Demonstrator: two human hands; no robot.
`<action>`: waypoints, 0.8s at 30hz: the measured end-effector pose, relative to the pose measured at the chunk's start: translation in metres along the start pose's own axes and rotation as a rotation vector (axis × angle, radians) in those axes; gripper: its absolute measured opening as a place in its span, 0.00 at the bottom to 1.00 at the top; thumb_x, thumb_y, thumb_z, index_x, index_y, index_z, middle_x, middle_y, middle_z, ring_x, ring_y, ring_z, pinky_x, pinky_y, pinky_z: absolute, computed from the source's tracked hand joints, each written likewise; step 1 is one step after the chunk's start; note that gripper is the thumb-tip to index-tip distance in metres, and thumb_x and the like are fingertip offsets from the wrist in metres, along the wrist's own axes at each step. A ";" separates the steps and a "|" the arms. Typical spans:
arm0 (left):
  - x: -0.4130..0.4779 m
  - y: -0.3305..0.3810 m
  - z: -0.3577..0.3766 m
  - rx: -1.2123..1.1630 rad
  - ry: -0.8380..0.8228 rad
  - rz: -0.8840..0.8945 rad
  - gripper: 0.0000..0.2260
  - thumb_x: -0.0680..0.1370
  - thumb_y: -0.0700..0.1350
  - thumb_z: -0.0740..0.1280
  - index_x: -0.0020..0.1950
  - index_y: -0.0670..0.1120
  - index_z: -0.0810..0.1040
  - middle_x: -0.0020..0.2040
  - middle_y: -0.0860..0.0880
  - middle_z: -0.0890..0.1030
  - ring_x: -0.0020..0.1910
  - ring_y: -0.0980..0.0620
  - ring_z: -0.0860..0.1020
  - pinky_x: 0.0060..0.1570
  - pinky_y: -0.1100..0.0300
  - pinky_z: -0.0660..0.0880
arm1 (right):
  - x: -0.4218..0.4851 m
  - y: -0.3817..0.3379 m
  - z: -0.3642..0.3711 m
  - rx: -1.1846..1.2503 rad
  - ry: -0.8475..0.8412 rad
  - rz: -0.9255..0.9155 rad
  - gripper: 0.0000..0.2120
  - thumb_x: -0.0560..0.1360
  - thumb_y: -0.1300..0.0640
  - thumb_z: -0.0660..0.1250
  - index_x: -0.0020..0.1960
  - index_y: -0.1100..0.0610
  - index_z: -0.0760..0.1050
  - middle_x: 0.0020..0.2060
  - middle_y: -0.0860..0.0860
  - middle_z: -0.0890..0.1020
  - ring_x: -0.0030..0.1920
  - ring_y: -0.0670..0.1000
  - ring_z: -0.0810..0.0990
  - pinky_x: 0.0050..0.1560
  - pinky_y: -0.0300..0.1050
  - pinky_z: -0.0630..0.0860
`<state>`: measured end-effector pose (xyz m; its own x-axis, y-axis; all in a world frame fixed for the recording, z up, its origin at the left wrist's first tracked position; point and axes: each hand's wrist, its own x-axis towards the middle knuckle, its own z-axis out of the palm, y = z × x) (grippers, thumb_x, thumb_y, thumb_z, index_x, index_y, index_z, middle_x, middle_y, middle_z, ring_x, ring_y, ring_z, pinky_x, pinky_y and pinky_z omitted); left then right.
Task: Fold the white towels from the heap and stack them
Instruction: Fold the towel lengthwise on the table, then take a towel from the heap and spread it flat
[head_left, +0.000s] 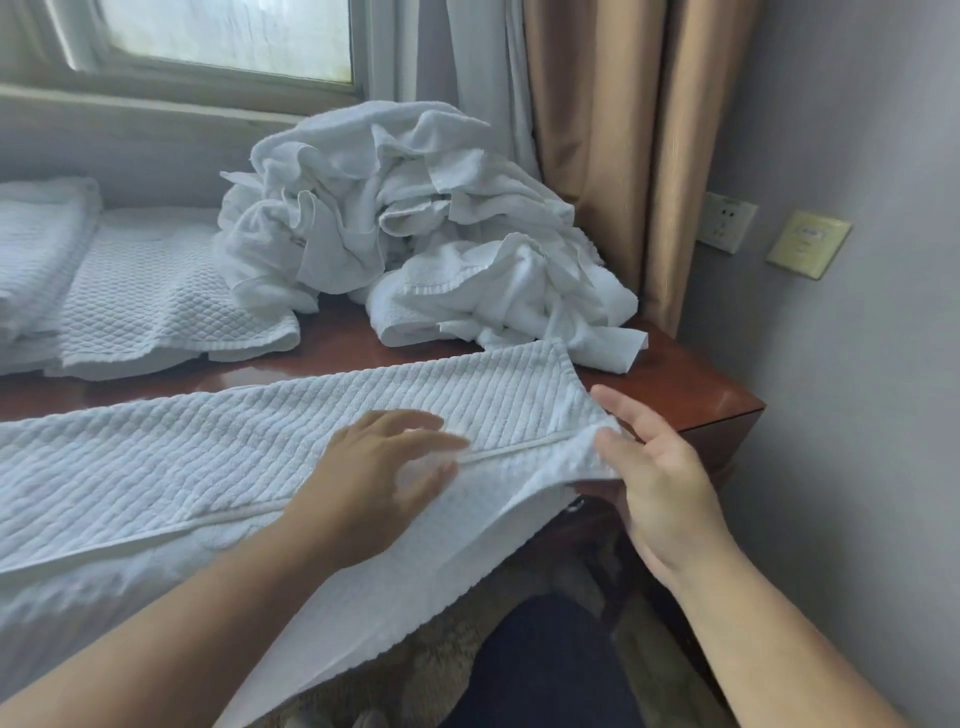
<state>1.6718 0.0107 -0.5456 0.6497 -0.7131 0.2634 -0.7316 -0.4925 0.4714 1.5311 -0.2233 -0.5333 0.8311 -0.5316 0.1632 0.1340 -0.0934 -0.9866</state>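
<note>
We see the long ribbed white cotton towel (208, 457) lying directly under our left hand (374, 467) and stretching away from it toward 9 o'clock, while its short end meets our right hand (660, 483) at 3 o'clock. Its long axis runs across the glossy reddish-brown wooden table (675, 384) from about 8 o'clock up to 2 o'clock, with the near long edge hanging over the table's front. Our left hand rests flat on the towel, fingers spread and straight, grasping nothing. Our right hand is loose, palm turned inward, fingers nearly straight, its thumb touching the towel's end corner without clasping it. At 12 o'clock from the left hand sits the crumpled heap of white terry towels (415, 223); at 10 o'clock lie the folded white waffle-weave towels (145, 291).
</note>
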 end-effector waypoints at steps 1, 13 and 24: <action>-0.002 0.001 -0.006 -0.117 -0.010 0.002 0.23 0.78 0.71 0.49 0.61 0.67 0.79 0.65 0.66 0.74 0.66 0.64 0.68 0.65 0.54 0.66 | 0.010 -0.006 0.001 0.124 -0.030 0.038 0.14 0.75 0.52 0.69 0.61 0.45 0.82 0.61 0.55 0.83 0.60 0.55 0.83 0.52 0.48 0.82; 0.031 0.013 -0.053 0.077 -0.037 -0.312 0.16 0.85 0.52 0.56 0.38 0.49 0.66 0.36 0.52 0.73 0.34 0.53 0.71 0.33 0.55 0.65 | 0.084 -0.026 0.024 -0.464 -0.107 -0.010 0.09 0.76 0.58 0.70 0.56 0.50 0.82 0.45 0.42 0.86 0.47 0.41 0.83 0.45 0.36 0.76; 0.101 0.003 -0.087 0.653 -0.083 0.002 0.10 0.85 0.53 0.55 0.46 0.55 0.71 0.35 0.54 0.69 0.31 0.54 0.70 0.30 0.58 0.67 | 0.137 -0.010 0.027 -0.834 0.243 -0.324 0.25 0.81 0.48 0.66 0.29 0.54 0.62 0.23 0.47 0.69 0.28 0.48 0.69 0.28 0.45 0.60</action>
<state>1.7532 -0.0193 -0.4439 0.6492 -0.7375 0.1861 -0.7245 -0.6741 -0.1440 1.6581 -0.2724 -0.5014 0.6722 -0.5268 0.5203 -0.1700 -0.7938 -0.5840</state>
